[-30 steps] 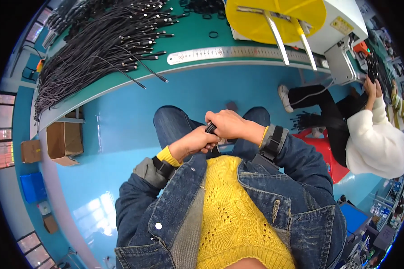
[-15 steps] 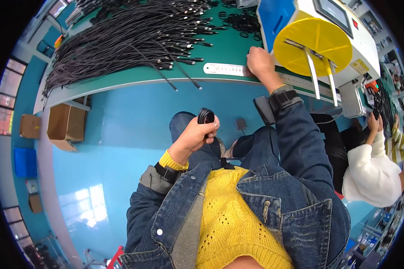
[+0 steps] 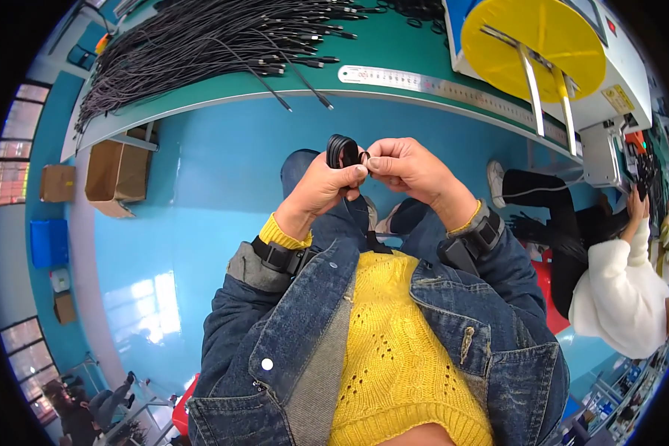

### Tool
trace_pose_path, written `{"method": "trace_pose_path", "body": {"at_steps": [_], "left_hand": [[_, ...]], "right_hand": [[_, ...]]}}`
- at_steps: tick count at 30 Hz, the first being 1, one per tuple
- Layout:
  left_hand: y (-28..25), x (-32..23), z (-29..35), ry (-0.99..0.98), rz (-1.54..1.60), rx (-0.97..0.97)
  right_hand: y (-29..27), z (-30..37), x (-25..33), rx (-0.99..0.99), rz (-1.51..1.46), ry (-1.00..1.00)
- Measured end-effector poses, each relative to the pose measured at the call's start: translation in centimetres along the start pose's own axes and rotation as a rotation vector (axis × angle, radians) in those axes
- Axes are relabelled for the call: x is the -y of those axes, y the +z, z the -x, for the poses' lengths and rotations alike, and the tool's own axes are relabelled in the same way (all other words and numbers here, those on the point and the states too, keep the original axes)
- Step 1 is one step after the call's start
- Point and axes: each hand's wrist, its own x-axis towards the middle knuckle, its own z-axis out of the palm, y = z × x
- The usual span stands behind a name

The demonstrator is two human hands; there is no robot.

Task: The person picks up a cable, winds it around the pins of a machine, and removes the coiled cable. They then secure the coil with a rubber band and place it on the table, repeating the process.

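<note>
My left hand (image 3: 321, 187) is closed around a coiled black cable (image 3: 340, 150), whose bundled loops stick up above the thumb. Right beside it, my right hand (image 3: 416, 171) pinches a small black ring (image 3: 364, 157) between thumb and fingertips, against the side of the coil. The ring resembles the loose black rings (image 3: 415, 22) at the far side of the table. Both hands are above my lap, in front of the table edge. How far the ring reaches around the cable is hidden by my fingers.
Many black cables (image 3: 201, 44) are heaped on the green table (image 3: 394, 52), some ends over its edge. A steel ruler (image 3: 424, 84) lies along that edge. A white machine with a yellow disc (image 3: 531, 48) stands at right; a person in white (image 3: 621, 290) sits beyond. Cardboard box (image 3: 117, 175) below left.
My right hand has come back from the table by the ruler to my left hand, now with a small black ring in its fingertips. My left hand still grips the coil.
</note>
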Motion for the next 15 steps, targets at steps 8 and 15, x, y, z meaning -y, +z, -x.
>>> {"method": "trace_pose_path", "body": {"at_steps": [8, 15], "left_hand": [[-0.2, 1.6, -2.1, -0.046, -0.056, -0.091], [1.4, 1.9, -1.8, -0.065, -0.246, 0.042]], "right_hand": [[0.8, 4.1, -2.3, -0.132, -0.217, -0.260], [-0.7, 5.1, -0.9, -0.206, 0.028, -0.136]]}}
